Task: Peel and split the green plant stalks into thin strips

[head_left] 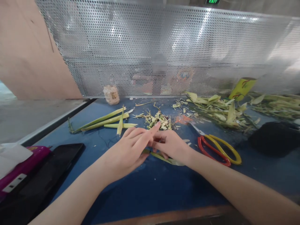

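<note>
Head camera view: the left hand [130, 145] and right hand [170, 143] meet at the centre of the frame, above a green leaf strip [165, 158] that shows just below the fingers. The left index finger reaches out straight across the right fingertips; the right fingers are bent and close together. I cannot tell whether either hand grips the strip. Plant scraps [161, 120] lie just beyond, stalks [105, 120] left of centre, and red-and-yellow scissors [219, 148] right of centre.
</note>
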Available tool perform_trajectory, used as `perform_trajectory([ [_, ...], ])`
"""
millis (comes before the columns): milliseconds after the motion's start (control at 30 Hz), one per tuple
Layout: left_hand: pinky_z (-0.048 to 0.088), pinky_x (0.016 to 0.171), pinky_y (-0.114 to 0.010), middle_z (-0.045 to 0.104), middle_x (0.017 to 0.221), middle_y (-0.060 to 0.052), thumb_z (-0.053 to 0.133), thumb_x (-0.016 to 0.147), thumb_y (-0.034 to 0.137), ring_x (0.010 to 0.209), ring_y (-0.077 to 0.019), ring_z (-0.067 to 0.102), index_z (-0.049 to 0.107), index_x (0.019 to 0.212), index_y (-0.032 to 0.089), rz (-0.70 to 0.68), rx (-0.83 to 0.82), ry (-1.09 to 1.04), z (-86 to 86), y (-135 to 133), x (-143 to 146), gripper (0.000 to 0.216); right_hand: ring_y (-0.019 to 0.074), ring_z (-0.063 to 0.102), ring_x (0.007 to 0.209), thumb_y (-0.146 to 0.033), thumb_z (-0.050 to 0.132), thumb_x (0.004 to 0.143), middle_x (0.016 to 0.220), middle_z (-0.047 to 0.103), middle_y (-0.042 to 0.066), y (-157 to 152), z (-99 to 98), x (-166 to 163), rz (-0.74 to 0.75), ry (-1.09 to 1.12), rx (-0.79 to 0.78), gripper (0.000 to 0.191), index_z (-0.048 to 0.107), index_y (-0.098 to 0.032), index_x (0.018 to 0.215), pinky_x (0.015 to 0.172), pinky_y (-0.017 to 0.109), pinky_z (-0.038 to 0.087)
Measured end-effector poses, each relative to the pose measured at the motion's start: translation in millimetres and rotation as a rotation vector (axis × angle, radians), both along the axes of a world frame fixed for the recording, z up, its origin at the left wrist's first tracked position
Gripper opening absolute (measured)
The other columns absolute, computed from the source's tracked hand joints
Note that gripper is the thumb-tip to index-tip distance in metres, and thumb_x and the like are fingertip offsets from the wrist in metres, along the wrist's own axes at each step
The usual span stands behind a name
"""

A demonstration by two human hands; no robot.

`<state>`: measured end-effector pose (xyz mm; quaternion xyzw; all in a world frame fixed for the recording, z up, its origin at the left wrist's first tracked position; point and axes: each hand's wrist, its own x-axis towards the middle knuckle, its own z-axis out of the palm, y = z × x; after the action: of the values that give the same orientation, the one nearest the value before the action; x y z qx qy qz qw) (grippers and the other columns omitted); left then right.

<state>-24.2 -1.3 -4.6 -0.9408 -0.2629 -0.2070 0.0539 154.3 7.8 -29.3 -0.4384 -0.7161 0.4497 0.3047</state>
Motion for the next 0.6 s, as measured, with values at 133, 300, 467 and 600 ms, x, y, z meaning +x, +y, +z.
perform_trajectory([
  [133, 0.034, 0.090, -0.036, 0.060, 0.098, -0.003, 0.046, 0.081, 0.012, 0.100, -0.0181, 0.048, -0.003, 0.138, 0.020, -0.022, 0.115, 0.058, -0.2, 1, -1, 0.076, 0.0004, 0.037, 0.030, -0.015, 0.046, 0.074, 0.059, 0.054, -0.004, 0, 4.6, 0, -0.004, 0.062, -0.046, 0.012, 0.057, -0.016, 0.071, 0.032, 0.014, 0.030],
  [300, 0.033, 0.086, -0.034, 0.064, 0.093, -0.003, 0.042, 0.084, 0.012, 0.094, -0.0167, 0.052, -0.002, 0.138, 0.019, -0.024, 0.253, 0.078, -1.1, 4, -2, 0.070, 0.0002, 0.037, 0.031, -0.025, 0.045, 0.080, 0.061, 0.054, -0.003, 1, 5.9, -1, -0.007, 0.072, -0.026, 0.018, 0.057, -0.015, 0.074, 0.034, 0.014, 0.031],
  [467, 0.033, 0.085, -0.035, 0.063, 0.092, -0.004, 0.038, 0.085, 0.012, 0.092, -0.0179, 0.053, -0.008, 0.137, 0.021, 0.034, 0.247, 0.110, -0.1, 5, -3, 0.070, 0.0030, 0.042, 0.042, -0.027, 0.044, 0.082, 0.063, 0.054, -0.002, 0, 8.3, -1, -0.011, -0.044, 0.088, 0.020, 0.059, -0.015, 0.088, 0.041, 0.015, 0.034],
  [600, 0.032, 0.086, -0.036, 0.062, 0.091, -0.004, 0.039, 0.083, 0.012, 0.097, -0.0198, 0.051, -0.008, 0.137, 0.023, 0.090, 0.207, 0.121, -0.2, 6, -6, 0.073, 0.0061, 0.045, 0.054, -0.029, 0.051, 0.078, 0.067, 0.057, -0.001, -5, 12.4, 0, 0.031, -0.181, 0.253, 0.018, 0.062, -0.016, 0.085, 0.051, 0.018, 0.036],
])
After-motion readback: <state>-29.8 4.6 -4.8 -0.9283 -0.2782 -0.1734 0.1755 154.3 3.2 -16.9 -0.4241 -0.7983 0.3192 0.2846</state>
